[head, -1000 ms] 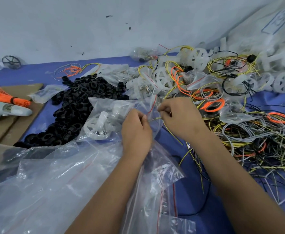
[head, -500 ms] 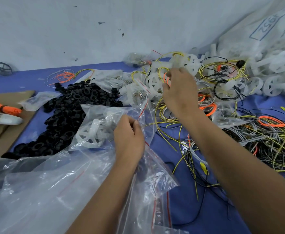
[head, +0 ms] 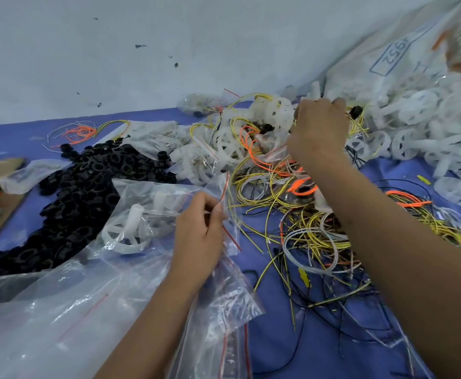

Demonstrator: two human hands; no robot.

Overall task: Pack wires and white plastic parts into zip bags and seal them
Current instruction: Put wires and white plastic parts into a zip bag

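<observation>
Head view: left hand is pinching the red-striped mouth of a clear zip bag between thumb and curled fingers; the bag is lying on the blue table and is holding a white plastic part; right hand is reaching into the white parts pile at the far side, fingers curled, though what they are grasping cannot be told; tangled wires are lying beneath the right forearm; black rings are lying heaped left of the bag.
</observation>
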